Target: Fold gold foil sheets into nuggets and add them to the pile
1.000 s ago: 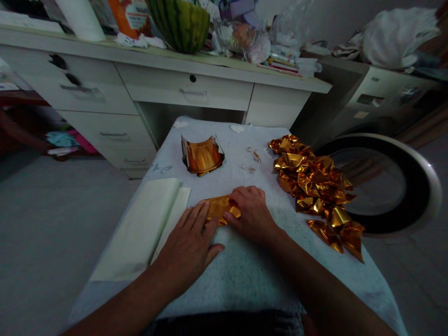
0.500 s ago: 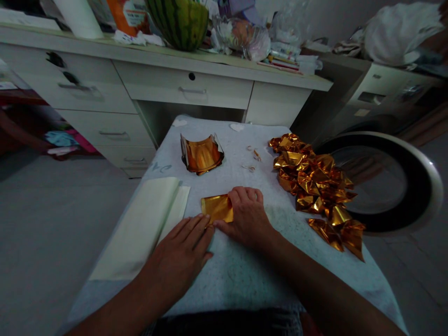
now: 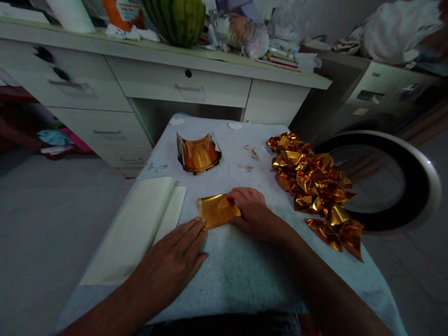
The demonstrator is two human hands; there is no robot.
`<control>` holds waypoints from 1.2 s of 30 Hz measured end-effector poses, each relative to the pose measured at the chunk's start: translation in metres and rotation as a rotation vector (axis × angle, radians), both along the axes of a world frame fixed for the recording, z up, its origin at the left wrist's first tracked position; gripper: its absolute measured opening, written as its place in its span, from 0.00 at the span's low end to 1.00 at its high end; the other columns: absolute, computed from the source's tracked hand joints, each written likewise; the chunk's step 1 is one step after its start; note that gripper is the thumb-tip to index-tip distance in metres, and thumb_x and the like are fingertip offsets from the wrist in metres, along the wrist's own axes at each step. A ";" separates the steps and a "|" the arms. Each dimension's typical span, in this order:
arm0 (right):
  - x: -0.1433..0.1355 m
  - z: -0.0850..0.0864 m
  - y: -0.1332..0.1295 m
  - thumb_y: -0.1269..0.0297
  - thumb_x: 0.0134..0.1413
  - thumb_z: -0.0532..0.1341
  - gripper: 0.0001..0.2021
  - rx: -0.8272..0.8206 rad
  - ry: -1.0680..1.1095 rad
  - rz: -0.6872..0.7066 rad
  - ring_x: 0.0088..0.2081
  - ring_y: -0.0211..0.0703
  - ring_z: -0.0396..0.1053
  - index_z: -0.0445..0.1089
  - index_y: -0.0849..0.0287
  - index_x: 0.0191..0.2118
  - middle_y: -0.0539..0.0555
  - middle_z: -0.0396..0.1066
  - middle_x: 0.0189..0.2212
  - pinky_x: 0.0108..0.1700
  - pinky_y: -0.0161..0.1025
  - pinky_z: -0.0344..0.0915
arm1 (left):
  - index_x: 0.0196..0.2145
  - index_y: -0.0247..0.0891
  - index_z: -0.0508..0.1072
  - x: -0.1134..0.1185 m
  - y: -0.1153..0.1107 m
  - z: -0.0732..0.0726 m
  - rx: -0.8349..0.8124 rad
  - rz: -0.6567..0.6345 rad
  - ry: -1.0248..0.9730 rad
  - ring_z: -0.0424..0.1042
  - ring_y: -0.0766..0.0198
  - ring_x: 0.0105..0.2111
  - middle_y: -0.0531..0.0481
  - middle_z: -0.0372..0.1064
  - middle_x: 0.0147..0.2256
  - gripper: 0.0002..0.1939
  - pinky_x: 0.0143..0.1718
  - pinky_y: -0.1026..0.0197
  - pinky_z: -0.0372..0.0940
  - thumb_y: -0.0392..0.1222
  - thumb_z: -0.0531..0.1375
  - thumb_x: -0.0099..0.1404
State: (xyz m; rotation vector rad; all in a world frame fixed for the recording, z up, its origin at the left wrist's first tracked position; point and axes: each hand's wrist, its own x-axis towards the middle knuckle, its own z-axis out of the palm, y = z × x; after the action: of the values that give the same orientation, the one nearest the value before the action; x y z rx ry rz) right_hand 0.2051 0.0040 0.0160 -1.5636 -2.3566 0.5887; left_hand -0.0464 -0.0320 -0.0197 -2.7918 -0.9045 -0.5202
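A small rectangle of gold foil paper (image 3: pixel 217 211) lies flat on the cloth-covered table (image 3: pixel 245 284). My left hand (image 3: pixel 178 254) rests beside it with fingers stretched out, the fingertips touching its lower left corner. At the right end, my right hand (image 3: pixel 252 210) curls its fingers over the top edge and keeps its thumb at the lower edge, gripping the foil. Left of my left hand lies a folded cream-coloured sheet (image 3: pixel 135 228). Beyond the foil stands a curved stack of gold foil sheets (image 3: pixel 199 155).
Crumpled, folded gold foil pieces (image 3: pixel 311 177) are heaped along the table's right side. A few thin loops (image 3: pixel 252 153) lie near the middle. Behind is a white desk (image 3: pixel 189 88) with a watermelon (image 3: pixel 175 21) on top. A washing machine door (image 3: pixel 420 182) hangs open at right.
My right hand has drawn its fingers back to the right, uncovering more of the foil. My left hand has slid slightly left and down. The whole view has shifted a little.
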 end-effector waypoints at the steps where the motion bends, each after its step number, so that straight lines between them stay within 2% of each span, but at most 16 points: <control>1: 0.002 0.001 0.000 0.67 0.54 0.62 0.23 -0.013 0.007 0.015 0.57 0.53 0.56 0.61 0.57 0.56 0.58 0.63 0.57 0.60 0.53 0.50 | 0.50 0.30 0.73 0.000 0.000 0.000 0.006 -0.003 0.002 0.72 0.50 0.53 0.34 0.71 0.53 0.17 0.52 0.49 0.71 0.40 0.51 0.71; 11: 0.014 0.005 0.003 0.76 0.56 0.55 0.27 -0.089 0.063 0.101 0.62 0.51 0.53 0.57 0.54 0.62 0.57 0.60 0.60 0.63 0.55 0.49 | 0.48 0.30 0.74 0.000 0.001 0.001 0.047 -0.022 -0.059 0.72 0.53 0.52 0.36 0.73 0.51 0.15 0.53 0.52 0.71 0.36 0.53 0.70; 17: 0.021 0.000 0.004 0.76 0.54 0.55 0.31 -0.074 0.120 0.117 0.63 0.51 0.52 0.54 0.55 0.64 0.58 0.59 0.62 0.63 0.56 0.48 | 0.47 0.33 0.74 -0.004 0.000 0.000 0.089 -0.017 -0.104 0.73 0.56 0.51 0.39 0.74 0.50 0.13 0.52 0.54 0.71 0.33 0.53 0.69; 20: 0.021 0.001 0.004 0.76 0.52 0.56 0.31 -0.055 0.145 0.119 0.61 0.50 0.54 0.56 0.56 0.63 0.58 0.61 0.60 0.63 0.54 0.49 | 0.44 0.32 0.75 0.001 0.002 0.008 0.083 -0.002 -0.058 0.75 0.55 0.47 0.39 0.76 0.46 0.13 0.48 0.52 0.73 0.34 0.52 0.70; 23: 0.020 0.003 0.004 0.75 0.52 0.57 0.29 -0.047 0.166 0.113 0.60 0.50 0.56 0.59 0.55 0.61 0.57 0.64 0.58 0.62 0.53 0.50 | 0.41 0.34 0.75 0.014 0.008 0.022 -0.009 0.071 0.013 0.76 0.55 0.38 0.40 0.77 0.39 0.13 0.38 0.53 0.74 0.37 0.51 0.70; 25: 0.020 0.003 0.004 0.74 0.51 0.58 0.28 -0.038 0.182 0.099 0.59 0.50 0.57 0.61 0.55 0.59 0.56 0.65 0.57 0.61 0.53 0.50 | 0.45 0.38 0.74 0.025 0.014 0.032 -0.117 0.119 0.103 0.75 0.56 0.34 0.45 0.76 0.36 0.12 0.35 0.53 0.72 0.38 0.53 0.68; 26: 0.020 0.003 0.004 0.74 0.51 0.59 0.27 -0.030 0.189 0.093 0.58 0.50 0.58 0.62 0.55 0.58 0.56 0.66 0.56 0.61 0.52 0.50 | 0.45 0.39 0.74 0.030 0.017 0.036 -0.152 0.142 0.133 0.74 0.56 0.34 0.46 0.75 0.34 0.12 0.35 0.52 0.71 0.38 0.54 0.67; 29: 0.018 0.002 0.003 0.73 0.50 0.61 0.23 0.026 0.207 0.063 0.55 0.49 0.61 0.65 0.54 0.54 0.54 0.68 0.51 0.59 0.50 0.52 | 0.38 0.39 0.76 0.038 0.027 0.042 -0.258 0.172 0.164 0.72 0.53 0.36 0.46 0.73 0.34 0.08 0.37 0.50 0.68 0.38 0.56 0.66; 33: 0.012 0.005 0.001 0.72 0.50 0.64 0.13 0.102 0.208 -0.018 0.49 0.48 0.61 0.68 0.56 0.43 0.54 0.66 0.46 0.52 0.46 0.56 | 0.36 0.38 0.74 0.040 0.039 0.042 -0.377 0.096 0.087 0.72 0.53 0.40 0.45 0.73 0.38 0.06 0.43 0.49 0.67 0.36 0.57 0.64; 36: 0.007 0.009 -0.001 0.70 0.50 0.66 0.08 0.055 0.165 0.038 0.46 0.47 0.60 0.69 0.56 0.37 0.53 0.66 0.42 0.49 0.44 0.55 | 0.35 0.37 0.74 0.039 0.043 0.043 -0.425 0.077 0.080 0.73 0.55 0.37 0.46 0.73 0.36 0.05 0.42 0.50 0.68 0.36 0.57 0.64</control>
State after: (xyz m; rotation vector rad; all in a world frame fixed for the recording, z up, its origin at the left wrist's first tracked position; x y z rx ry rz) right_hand 0.2124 0.0031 0.0247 -1.3936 -2.2649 0.6303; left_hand -0.0077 0.0111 0.0235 -3.1008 -1.2243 -0.2215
